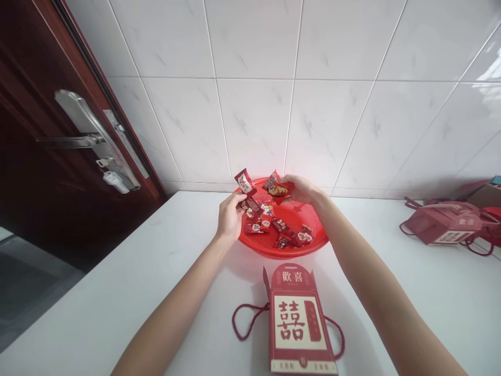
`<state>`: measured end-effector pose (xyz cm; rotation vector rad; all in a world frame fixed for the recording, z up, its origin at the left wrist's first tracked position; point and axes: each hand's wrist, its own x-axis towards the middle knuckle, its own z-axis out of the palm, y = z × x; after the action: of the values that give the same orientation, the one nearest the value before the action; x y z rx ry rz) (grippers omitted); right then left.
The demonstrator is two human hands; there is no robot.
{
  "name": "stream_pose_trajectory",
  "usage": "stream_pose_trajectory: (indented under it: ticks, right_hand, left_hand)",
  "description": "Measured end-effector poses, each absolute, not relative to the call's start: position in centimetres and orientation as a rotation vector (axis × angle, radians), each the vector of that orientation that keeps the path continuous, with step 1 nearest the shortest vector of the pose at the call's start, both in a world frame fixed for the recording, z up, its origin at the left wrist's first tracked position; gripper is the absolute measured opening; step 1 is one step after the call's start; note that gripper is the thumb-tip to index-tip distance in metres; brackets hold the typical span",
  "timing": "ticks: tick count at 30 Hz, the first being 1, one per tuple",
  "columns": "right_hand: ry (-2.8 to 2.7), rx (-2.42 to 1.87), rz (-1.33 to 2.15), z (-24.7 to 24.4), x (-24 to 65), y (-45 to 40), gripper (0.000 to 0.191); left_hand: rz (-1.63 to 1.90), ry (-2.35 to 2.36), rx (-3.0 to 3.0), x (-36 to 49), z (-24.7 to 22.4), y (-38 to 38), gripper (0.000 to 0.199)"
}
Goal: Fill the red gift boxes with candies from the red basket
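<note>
My left hand (230, 216) is closed on red wrapped candies (245, 182) at the left rim of a red mesh basket (285, 254). At the basket's back right, my right hand (300, 189) pinches a red snack packet (277, 187) with a picture of food on it. Several small wrapped candies (303, 236) lie inside the basket. In front of it stands a red and cream gift box (299, 324) with its top flaps up and a dark red cord loop on each side.
More red gift boxes (450, 223) with cords sit at the right on the white table (188, 261). A tiled wall (254, 120) rises behind. At the left is a dark red door (35, 172) with a metal handle and keys.
</note>
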<state>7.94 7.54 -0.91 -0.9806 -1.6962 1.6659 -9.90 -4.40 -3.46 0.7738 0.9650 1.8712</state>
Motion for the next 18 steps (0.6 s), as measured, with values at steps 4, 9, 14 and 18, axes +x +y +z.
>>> stream_pose_trajectory:
  ticks: [4, 9, 14, 18]
  right_hand:
    - [-1.598, -0.739, 1.774, -0.4, 8.6, 4.4, 0.023]
    - [-1.476, -0.528, 1.78, -0.6, 10.0, 1.3, 0.026]
    - [-1.396, -0.481, 1.679, 0.0, 11.2, -0.5, 0.028]
    - [-1.454, -0.429, 1.62, 0.4, 11.2, -2.1, 0.023]
  left_hand:
    - [1.842, 0.945, 0.817, -9.4, -3.3, -4.7, 0.014]
    - [1.759, 0.966, 0.94, -9.3, -3.9, -4.7, 0.015]
    - [1.613, 1.056, 1.122, -9.4, -4.2, -5.2, 0.016]
    - [1.48, 1.111, 1.355, -9.1, -3.5, -6.3, 0.019]
